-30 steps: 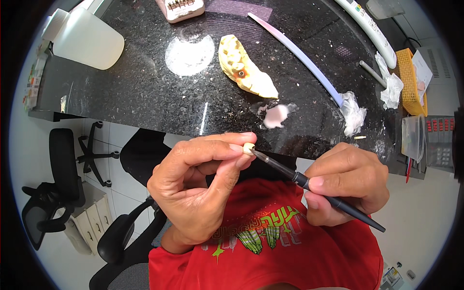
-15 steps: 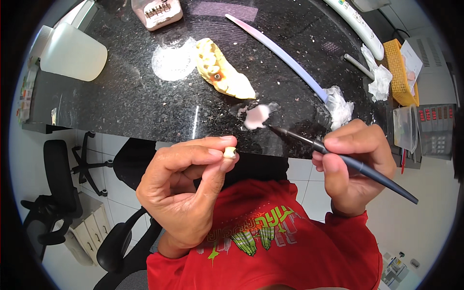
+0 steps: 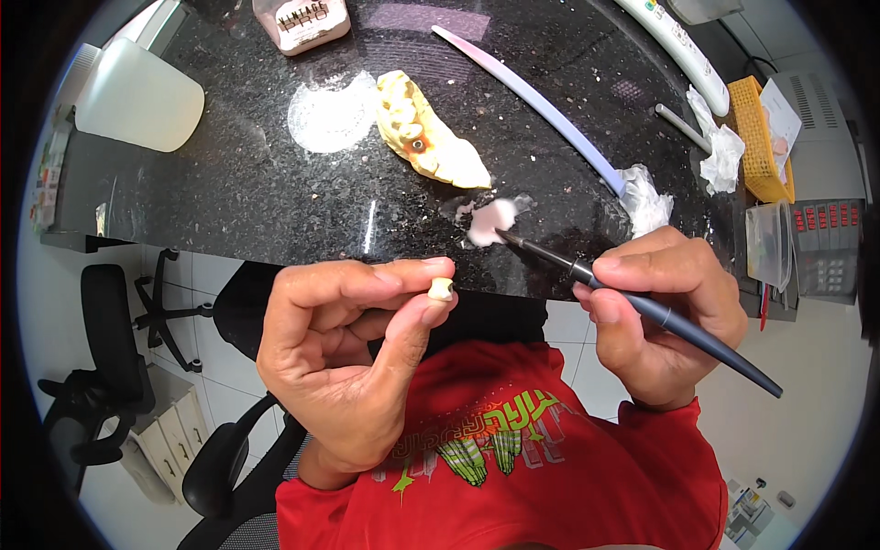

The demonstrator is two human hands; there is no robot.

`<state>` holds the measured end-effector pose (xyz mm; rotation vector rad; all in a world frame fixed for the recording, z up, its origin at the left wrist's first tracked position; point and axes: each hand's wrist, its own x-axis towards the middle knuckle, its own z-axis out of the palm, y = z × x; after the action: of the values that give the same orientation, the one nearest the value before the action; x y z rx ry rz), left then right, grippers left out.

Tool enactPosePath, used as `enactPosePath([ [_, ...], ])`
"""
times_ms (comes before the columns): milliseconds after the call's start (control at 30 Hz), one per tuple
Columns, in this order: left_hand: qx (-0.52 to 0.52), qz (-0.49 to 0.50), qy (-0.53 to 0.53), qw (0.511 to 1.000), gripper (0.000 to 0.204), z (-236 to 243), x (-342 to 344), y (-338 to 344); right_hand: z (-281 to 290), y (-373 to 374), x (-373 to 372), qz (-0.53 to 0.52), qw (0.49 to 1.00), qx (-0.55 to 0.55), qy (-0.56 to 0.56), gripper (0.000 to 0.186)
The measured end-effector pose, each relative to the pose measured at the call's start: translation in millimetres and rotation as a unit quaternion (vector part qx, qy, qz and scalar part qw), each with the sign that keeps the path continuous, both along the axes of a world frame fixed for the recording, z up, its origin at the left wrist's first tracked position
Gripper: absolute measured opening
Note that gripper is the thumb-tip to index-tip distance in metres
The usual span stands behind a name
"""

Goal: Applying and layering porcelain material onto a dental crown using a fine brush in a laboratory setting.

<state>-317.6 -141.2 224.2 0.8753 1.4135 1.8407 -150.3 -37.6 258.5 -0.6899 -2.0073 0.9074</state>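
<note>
Between the thumb and fingers of my left hand (image 3: 353, 344) is a small yellowish-white dental crown (image 3: 441, 289), held just in front of the counter's near edge. My right hand (image 3: 674, 312) grips a dark slim brush (image 3: 660, 310) like a pen. The brush's pointed tip meets a blob of pale pink paste (image 3: 491, 223) on the black counter. Beyond the paste lies a yellow dental model (image 3: 426, 137) of part of a jaw, with a dark round hole ringed in reddish brown among its teeth.
White powder (image 3: 332, 115) is spread left of the model. A jar of pinkish powder (image 3: 302, 23) and a translucent jug (image 3: 142, 99) stand farther back. A long lilac strip (image 3: 536, 105) runs toward crumpled tissue (image 3: 647, 200). A yellow basket (image 3: 764, 137) sits at the right on the speckled counter (image 3: 275, 202).
My right hand has moved left, bringing the brush tip from beside the pink paste onto it. My left hand, still pinching the crown, has shifted very slightly.
</note>
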Motion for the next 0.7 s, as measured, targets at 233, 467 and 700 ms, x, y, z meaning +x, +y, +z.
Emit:
enactPosePath([
  [233,-0.008,0.011,-0.015,1.000,0.037,1,1,3,0,6,5,0.109,0.991,0.031,0.070,0.017],
  [467,-0.015,-0.002,-0.039,0.999,0.037,3,-1,2,-8,-2,-4,0.136,0.985,0.039,0.101,0.019],
  [700,-0.020,0.005,-0.044,0.999,0.036,2,0,1,-12,-2,-5,0.147,0.983,0.052,0.097,0.021],
])
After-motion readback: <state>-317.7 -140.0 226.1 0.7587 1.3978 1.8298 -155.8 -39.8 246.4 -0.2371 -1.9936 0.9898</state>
